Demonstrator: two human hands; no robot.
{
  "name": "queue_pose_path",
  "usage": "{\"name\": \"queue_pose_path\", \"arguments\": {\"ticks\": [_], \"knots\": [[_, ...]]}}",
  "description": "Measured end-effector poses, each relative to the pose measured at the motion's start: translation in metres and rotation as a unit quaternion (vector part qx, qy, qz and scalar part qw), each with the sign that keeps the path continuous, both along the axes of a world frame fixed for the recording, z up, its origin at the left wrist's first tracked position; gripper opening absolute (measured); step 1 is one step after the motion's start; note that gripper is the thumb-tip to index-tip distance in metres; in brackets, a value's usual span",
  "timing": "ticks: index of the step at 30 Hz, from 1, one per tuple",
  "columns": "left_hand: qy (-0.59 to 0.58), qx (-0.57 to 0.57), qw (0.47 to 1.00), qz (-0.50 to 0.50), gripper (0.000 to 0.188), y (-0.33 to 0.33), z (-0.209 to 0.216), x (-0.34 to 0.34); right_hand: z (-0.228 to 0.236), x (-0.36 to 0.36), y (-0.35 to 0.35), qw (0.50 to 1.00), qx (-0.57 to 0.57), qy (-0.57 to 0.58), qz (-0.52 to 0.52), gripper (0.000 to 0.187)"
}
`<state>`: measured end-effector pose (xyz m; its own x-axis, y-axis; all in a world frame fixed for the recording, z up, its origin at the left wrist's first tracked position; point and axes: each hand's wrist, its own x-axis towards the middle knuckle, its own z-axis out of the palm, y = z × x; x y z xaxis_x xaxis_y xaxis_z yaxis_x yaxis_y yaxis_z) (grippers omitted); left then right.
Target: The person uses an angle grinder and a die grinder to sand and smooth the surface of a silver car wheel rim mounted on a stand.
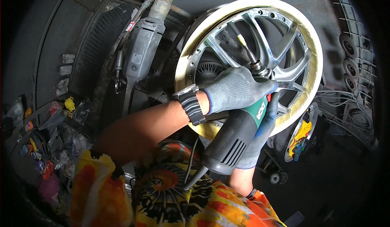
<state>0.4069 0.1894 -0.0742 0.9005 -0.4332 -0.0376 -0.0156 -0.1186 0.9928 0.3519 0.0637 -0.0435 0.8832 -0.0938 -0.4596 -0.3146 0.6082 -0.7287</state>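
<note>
Both my hands wear grey knitted gloves. My left hand (237, 89), with a black-strapped watch at the wrist, is closed over the front of a green and black die grinder (233, 139). From below and the right, my right hand (260, 139) wraps the grinder's body; part of its fingers is hidden behind the tool. The grinder's slim shaft (250, 55), with a yellow band and a dark tip, reaches in among the spokes of a silver alloy wheel (284, 44). Pale yellow covers the wheel's outer rim. Whether the tip touches a spoke I cannot tell.
A large grey power tool (142, 52) hangs left of the wheel. Grinding discs (350, 66) hang on a wire rack at the right, above coiled cables. A round tray (300, 135) holds yellow and blue scraps. Bags and clutter (57, 145) lie at the left.
</note>
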Motion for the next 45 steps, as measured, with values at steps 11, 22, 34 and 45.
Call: {"name": "queue_pose_path", "arguments": {"ticks": [11,22,34,45], "knots": [[-0.049,0.005,0.999,-0.012,0.038,-0.003,0.002,0.001,0.012,0.003,0.009,1.0,-0.003,0.012,-0.027,0.048],[0.098,-0.029,0.994,0.042,0.042,0.0,0.016,-0.011,0.013,-0.005,0.004,0.998,-0.06,0.01,-0.005,0.048],[-0.024,0.058,0.998,-0.006,0.039,-0.006,0.005,-0.004,0.01,-0.001,0.003,1.0,-0.011,0.011,-0.024,0.047],[0.055,0.011,0.998,0.001,0.032,-0.012,0.004,0.001,0.011,-0.001,0.004,0.999,-0.008,0.018,-0.031,0.048]]}}
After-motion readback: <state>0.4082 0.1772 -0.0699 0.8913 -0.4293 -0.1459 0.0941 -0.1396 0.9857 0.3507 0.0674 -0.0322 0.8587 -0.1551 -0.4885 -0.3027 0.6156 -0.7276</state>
